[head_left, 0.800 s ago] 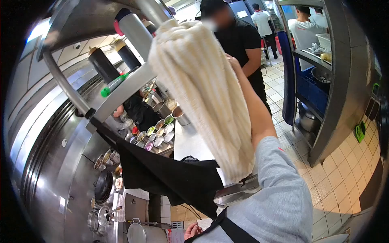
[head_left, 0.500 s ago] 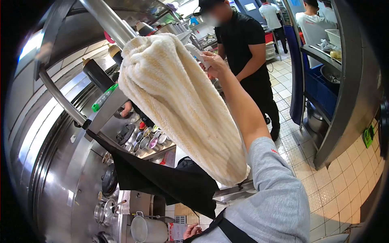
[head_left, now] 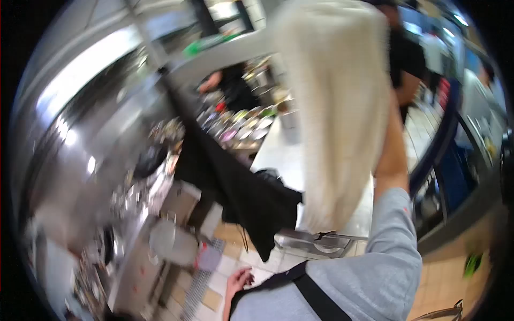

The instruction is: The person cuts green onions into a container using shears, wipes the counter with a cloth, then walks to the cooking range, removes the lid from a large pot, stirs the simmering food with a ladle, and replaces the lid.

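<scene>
A cream towel [head_left: 337, 107] hangs high at the centre, blurred by motion. My right forearm [head_left: 393, 152] reaches up behind its right edge, and the towel hides my right hand and whatever it may hold. Low in the view, my left hand [head_left: 242, 279] is beside my body with its fingers loosely bent and apart, holding nothing visible. A black cloth [head_left: 235, 187] hangs to the left of the towel from a metal rail [head_left: 219, 56].
Behind the towel is a steel worktop [head_left: 278, 152], with several small food containers [head_left: 243, 131] at its far left. A large pot [head_left: 171, 243] stands lower left. One person in black [head_left: 404, 64] is at upper right, and another person's hand [head_left: 211, 81] shows beyond the rail.
The view has swung, so the towel, rail and black cloth appear farther right. My right hand, earlier seen by a white piece beside the towel, is now hidden. My left hand shows more fully.
</scene>
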{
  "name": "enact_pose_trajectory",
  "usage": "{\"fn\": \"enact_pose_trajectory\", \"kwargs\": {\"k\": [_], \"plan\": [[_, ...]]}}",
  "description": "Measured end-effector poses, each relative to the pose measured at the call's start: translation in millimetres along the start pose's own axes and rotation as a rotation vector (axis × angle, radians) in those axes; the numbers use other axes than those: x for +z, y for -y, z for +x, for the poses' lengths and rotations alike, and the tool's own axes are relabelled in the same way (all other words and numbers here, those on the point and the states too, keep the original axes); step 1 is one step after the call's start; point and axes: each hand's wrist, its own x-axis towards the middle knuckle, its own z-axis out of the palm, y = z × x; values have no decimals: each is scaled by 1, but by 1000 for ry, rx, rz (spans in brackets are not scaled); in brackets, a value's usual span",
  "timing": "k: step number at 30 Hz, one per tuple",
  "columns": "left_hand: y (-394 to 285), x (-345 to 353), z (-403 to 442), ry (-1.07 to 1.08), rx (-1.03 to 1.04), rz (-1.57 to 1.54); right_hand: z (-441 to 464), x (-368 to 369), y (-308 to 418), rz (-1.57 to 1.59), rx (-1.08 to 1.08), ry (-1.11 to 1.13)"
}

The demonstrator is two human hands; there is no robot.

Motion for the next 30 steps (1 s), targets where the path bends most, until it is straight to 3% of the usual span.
{"fn": "enact_pose_trajectory", "kwargs": {"k": [3, 7, 11, 14, 19, 21, 24, 27, 30], "plan": [[10, 2, -20, -67, 51, -151, -102, 6, -69, -119, 3, 3], [26, -11, -55, -209, -31, -229, -264, 23, -231, -352, 402, 227], [74, -22, -78, -315, -21, -398, -432, 75, -352, -628, 905, 780], [103, -52, -94, -364, 46, -376, -530, 127, -385, -778, 1066, 1237], [129, -141, -174, -488, -10, -341, -635, 268, -407, -823, 918, 1727], [150, -173, -213, -660, -6, -416, -662, 331, -417, -812, 804, 1826], [167, -210, -288, -931, -22, -486, -695, 431, -423, -752, 700, 1874], [195, -226, -345, -1121, -124, -537, -735, 515, -410, -738, 752, 1845], [206, -240, -384, -1294, -72, -616, -797, 564, -398, -727, 810, 1890]]}}
